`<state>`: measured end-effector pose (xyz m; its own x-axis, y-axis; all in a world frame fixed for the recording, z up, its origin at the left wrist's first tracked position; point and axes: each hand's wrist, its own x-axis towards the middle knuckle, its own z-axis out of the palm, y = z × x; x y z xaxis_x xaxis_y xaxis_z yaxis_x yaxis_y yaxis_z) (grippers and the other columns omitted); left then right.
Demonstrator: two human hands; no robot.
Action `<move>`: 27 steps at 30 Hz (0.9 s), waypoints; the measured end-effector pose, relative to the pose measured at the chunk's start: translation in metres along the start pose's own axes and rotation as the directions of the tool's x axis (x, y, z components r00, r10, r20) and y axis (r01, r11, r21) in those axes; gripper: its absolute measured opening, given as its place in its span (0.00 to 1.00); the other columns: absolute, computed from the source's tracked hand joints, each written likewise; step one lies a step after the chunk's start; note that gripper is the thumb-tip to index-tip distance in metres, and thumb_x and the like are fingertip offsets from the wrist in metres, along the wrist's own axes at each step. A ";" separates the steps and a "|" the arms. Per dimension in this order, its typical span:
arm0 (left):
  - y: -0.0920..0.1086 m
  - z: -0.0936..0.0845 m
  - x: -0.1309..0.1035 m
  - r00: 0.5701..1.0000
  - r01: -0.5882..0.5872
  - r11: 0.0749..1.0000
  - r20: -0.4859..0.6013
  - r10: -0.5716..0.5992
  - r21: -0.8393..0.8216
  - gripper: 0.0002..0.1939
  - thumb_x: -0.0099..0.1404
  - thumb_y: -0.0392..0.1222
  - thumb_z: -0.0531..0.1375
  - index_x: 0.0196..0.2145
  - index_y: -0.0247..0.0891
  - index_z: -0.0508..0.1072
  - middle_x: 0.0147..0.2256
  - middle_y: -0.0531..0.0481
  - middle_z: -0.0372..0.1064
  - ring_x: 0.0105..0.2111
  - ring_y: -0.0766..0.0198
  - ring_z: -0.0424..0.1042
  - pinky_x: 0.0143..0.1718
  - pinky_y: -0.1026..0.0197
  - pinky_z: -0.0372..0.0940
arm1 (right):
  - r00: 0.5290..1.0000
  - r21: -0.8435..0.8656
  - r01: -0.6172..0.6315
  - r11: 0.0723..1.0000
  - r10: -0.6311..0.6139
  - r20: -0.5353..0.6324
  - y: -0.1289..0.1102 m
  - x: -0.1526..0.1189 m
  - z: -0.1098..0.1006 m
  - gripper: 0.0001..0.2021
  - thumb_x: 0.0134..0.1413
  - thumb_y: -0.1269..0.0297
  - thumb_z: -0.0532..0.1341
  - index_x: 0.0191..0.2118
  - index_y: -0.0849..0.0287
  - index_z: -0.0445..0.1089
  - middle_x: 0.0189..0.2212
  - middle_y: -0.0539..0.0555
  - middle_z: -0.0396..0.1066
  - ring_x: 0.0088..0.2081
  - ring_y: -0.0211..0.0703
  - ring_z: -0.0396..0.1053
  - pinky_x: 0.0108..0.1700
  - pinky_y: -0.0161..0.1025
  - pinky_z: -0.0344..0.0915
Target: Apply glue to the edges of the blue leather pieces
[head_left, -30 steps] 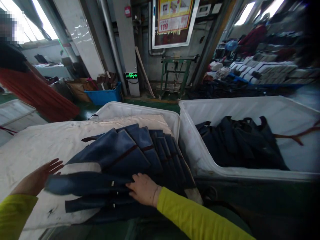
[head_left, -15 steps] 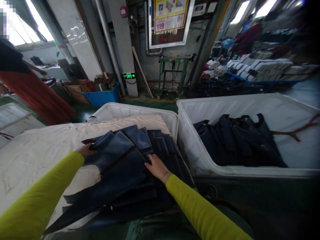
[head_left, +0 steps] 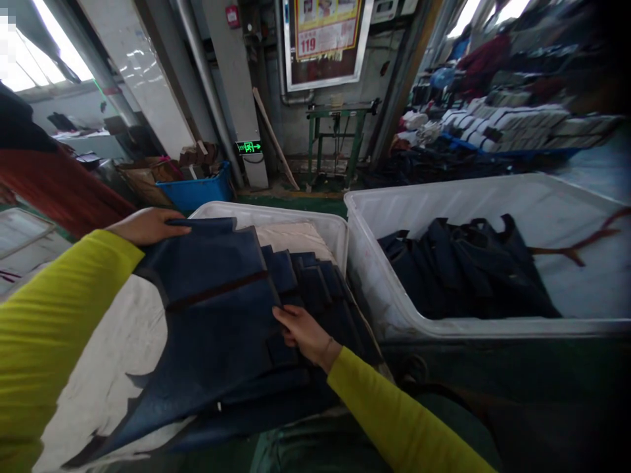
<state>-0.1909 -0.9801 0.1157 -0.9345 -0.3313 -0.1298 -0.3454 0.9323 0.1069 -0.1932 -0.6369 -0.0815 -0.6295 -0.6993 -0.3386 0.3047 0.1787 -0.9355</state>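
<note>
Grey wall and pillars stand behind the work in the head view, with a framed poster (head_left: 328, 39), a lit green exit sign (head_left: 249, 147) and a green metal stand (head_left: 340, 113) below the poster. Near the pillar sits a blue box (head_left: 197, 194), and a person in a long reddish skirt (head_left: 59, 180) is at the far left. Close in, pale cloth (head_left: 113, 348) lies under a dark blue piece of cloth (head_left: 211, 335) crossed by a brown strip (head_left: 217, 291). Its far edge is gripped by the left hand (head_left: 148, 226); its right edge is pinched between thumb and fingers of the right hand (head_left: 305, 333). Just right of it, similar pieces (head_left: 315, 282) overlap in a row. Beyond them, a white tub (head_left: 586, 289) holds dark clothes (head_left: 463, 276).
</note>
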 end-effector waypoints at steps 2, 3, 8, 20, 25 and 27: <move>0.012 0.003 0.020 0.997 -0.083 0.993 -0.003 0.083 0.084 0.32 0.56 0.61 0.52 0.44 0.29 0.70 0.36 0.52 0.70 0.37 0.62 0.68 0.44 0.63 0.58 | 0.999 -0.041 0.016 0.999 -0.018 -0.036 0.001 -0.005 -0.006 0.14 0.56 0.52 0.50 0.30 0.57 0.53 0.18 0.41 0.45 0.16 0.30 0.48 0.18 0.30 0.49; 0.018 0.015 0.030 0.994 -0.114 0.988 0.007 0.113 0.104 0.30 0.57 0.60 0.51 0.44 0.30 0.71 0.36 0.52 0.70 0.38 0.62 0.68 0.44 0.63 0.58 | 0.997 -0.194 0.018 0.981 -0.033 -0.072 0.005 -0.006 -0.011 0.14 0.58 0.52 0.49 0.29 0.57 0.54 0.18 0.42 0.48 0.17 0.30 0.51 0.19 0.30 0.50; 0.033 0.116 0.064 0.985 -0.132 0.985 0.128 0.117 0.108 0.22 0.55 0.54 0.53 0.36 0.33 0.73 0.38 0.46 0.71 0.42 0.57 0.67 0.45 0.63 0.59 | 0.984 -0.743 -0.051 0.668 -0.094 -0.153 0.038 -0.004 -0.023 0.13 0.59 0.64 0.50 0.25 0.61 0.63 0.25 0.55 0.67 0.30 0.41 0.67 0.33 0.37 0.58; 0.000 0.162 0.101 0.969 -0.056 0.998 0.241 0.053 0.005 0.39 0.47 0.63 0.54 0.50 0.32 0.67 0.50 0.40 0.66 0.49 0.51 0.65 0.49 0.59 0.60 | 0.986 -0.818 -0.052 0.573 -0.100 -0.132 0.052 0.003 -0.035 0.12 0.58 0.63 0.52 0.29 0.61 0.68 0.29 0.57 0.72 0.33 0.42 0.69 0.33 0.35 0.56; 0.010 0.168 0.115 0.946 -0.104 0.993 0.304 0.113 -0.047 0.48 0.43 0.67 0.55 0.55 0.31 0.62 0.55 0.38 0.61 0.52 0.51 0.63 0.51 0.59 0.59 | 0.974 -0.807 -0.053 0.589 -0.148 -0.172 0.062 0.000 -0.042 0.04 0.54 0.66 0.57 0.35 0.61 0.65 0.35 0.55 0.70 0.36 0.40 0.68 0.36 0.33 0.56; 0.014 0.167 0.117 0.936 -0.114 0.992 0.330 0.122 -0.046 0.46 0.41 0.68 0.56 0.52 0.33 0.66 0.52 0.40 0.65 0.52 0.49 0.64 0.50 0.58 0.59 | 0.969 -0.800 -0.055 0.598 -0.162 -0.188 0.064 -0.003 -0.042 0.07 0.52 0.67 0.58 0.38 0.61 0.64 0.36 0.56 0.69 0.38 0.41 0.68 0.38 0.34 0.57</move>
<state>-0.2905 -0.9820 -0.0631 -0.8886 -0.1481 -0.4341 -0.2406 0.9563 0.1661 -0.2018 -0.5948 -0.1448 -0.7935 -0.5764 -0.1953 -0.3548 0.6988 -0.6211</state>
